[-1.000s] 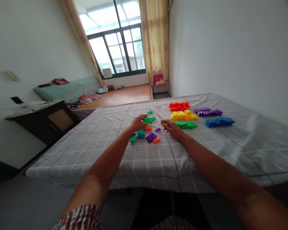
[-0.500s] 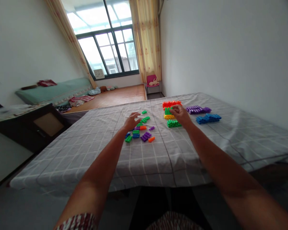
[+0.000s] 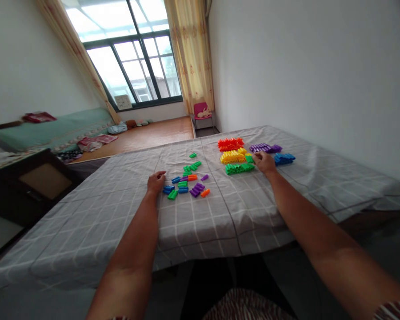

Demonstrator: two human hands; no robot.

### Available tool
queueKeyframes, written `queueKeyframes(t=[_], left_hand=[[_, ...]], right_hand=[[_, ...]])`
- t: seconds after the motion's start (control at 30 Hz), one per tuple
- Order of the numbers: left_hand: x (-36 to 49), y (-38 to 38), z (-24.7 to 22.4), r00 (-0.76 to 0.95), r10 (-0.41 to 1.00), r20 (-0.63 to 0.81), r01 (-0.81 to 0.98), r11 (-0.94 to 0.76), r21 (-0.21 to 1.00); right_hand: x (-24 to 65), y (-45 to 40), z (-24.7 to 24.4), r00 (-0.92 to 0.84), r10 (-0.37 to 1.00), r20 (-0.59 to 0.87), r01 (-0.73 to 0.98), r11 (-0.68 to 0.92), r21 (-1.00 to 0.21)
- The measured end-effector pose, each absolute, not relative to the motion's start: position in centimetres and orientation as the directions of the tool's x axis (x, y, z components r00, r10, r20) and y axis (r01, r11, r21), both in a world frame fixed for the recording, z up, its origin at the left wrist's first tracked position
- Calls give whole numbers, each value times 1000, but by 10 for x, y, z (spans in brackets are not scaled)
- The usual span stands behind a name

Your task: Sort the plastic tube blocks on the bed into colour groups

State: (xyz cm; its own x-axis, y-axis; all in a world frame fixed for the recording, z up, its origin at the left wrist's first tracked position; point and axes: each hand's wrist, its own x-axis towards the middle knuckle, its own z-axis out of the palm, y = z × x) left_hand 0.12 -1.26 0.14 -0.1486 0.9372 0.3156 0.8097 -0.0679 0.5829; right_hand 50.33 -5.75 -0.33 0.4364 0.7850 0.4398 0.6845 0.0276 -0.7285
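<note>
glossy plastic blocks (image 3: 186, 183) on matt checked cloth bedsheet (image 3: 240, 209)

Right of centre, our right hand (image 3: 265, 162) touches the green row (image 3: 239, 168); our left hand (image 3: 155, 182) rests beside loose pieces (image 3: 186, 182).

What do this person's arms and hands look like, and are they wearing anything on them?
Both arms are bare from the upper arm down, with no gloves, watch or rings visible on the left hand or right hand. A red-and-white patterned sleeve shows at the right shoulder; the same fabric appears at the bottom edge.
</note>
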Motion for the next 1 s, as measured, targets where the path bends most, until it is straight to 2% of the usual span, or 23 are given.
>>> queueKeyframes(t=[0.17, 0.4, 1.0], left_hand=[[0, -10, 0, -120, 942, 315, 840, -73, 538], [0, -10, -1, -100, 946, 309, 844, -84, 530], [2, -15, 1, -94, 951, 293, 848, -78, 525]], right_hand=[[507, -59, -6, 435, 832, 345, 691, -63, -720], [504, -63, -6, 393, 842, 369, 810, -128, -572], [499, -75, 1, 379, 870, 316, 857, -201, -474]])
